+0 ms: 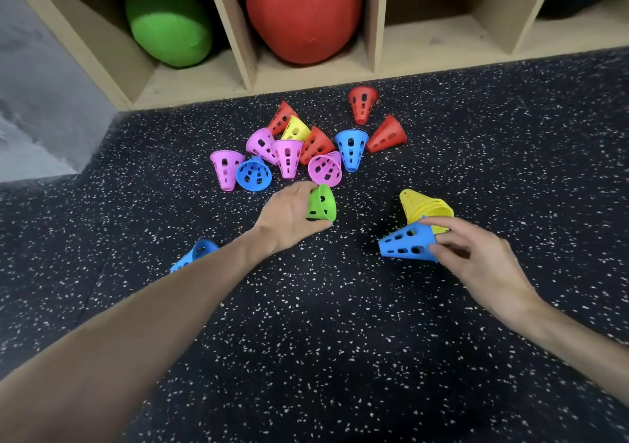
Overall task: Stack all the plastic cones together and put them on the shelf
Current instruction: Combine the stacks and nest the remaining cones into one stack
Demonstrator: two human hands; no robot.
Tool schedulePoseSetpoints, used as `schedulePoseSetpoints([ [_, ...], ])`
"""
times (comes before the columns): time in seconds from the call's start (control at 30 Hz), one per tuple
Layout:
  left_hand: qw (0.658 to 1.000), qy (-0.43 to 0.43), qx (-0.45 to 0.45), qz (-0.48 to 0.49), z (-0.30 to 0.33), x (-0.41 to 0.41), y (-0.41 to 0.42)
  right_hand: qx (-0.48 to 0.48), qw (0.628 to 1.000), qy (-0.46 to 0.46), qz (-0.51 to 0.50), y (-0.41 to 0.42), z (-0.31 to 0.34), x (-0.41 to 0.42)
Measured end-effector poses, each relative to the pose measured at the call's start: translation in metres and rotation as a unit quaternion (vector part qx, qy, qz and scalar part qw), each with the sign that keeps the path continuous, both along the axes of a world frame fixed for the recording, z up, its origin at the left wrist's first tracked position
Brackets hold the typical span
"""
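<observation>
Green plastic is gripped on the left: a green cone (321, 203) is held by the left hand (289, 216), thumb and fingers curled round its narrow end, its wide rim low over the speckled floor (323, 323). Over on the right, a blue cone (406, 242) is pinched at its wide rim by the right hand (476, 255), tip pointed left, fingers curled about the rim. Just behind it a yellow stack (423, 207) of nested cones is seen lying tilted on the floor, touching or almost touching the blue one; which, cannot be told.

Farther back, a loose heap is spread on the floor before the wooden shelf (425, 51): pink cones (287, 156), red cones (362, 104), a single yellow cone (295, 128), a blue tipped cone (253, 173) and an upright-looking inverted blue cone (352, 148). Another blue one, the half-hidden cone (197, 253), is partly covered by the left forearm. None of the cones is on the shelf.

In the shelf compartments a green ball (168, 22) and a red ball (303, 13) are stored.
</observation>
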State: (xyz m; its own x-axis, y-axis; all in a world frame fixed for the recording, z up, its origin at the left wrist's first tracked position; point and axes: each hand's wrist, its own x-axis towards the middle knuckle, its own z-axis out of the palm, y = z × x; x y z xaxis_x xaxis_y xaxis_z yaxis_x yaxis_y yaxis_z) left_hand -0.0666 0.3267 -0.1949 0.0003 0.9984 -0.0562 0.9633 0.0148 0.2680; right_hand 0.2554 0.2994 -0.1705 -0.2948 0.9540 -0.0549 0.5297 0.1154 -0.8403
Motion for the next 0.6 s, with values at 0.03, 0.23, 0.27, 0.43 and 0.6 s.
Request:
schedulePoseSetpoints([
  [0.03, 1.0, -0.008, 0.01, 0.003, 0.0, 0.005, -0.006, -0.001, 1.0, 0.005, -0.005, 0.0, 0.001, -0.001],
  [0.23, 0.993, -0.096, 0.053, -0.048, 0.002, 0.029, -0.04, 0.016, 0.998, 0.03, -0.055, -0.003, 0.003, -0.008],
  [0.27, 0.994, -0.086, 0.047, -0.058, -0.002, 0.031, -0.042, 0.017, 0.998, 0.025, -0.054, -0.004, 0.003, -0.01],
  [0.43, 0.982, -0.183, -0.007, -0.05, -0.007, 0.055, -0.038, 0.021, 0.996, 0.0, -0.088, -0.002, -0.002, -0.014],
  [0.6, 0.978, -0.197, -0.03, -0.064, -0.009, 0.075, -0.027, 0.039, 0.993, -0.008, -0.11, 0.003, 0.001, -0.011],
])
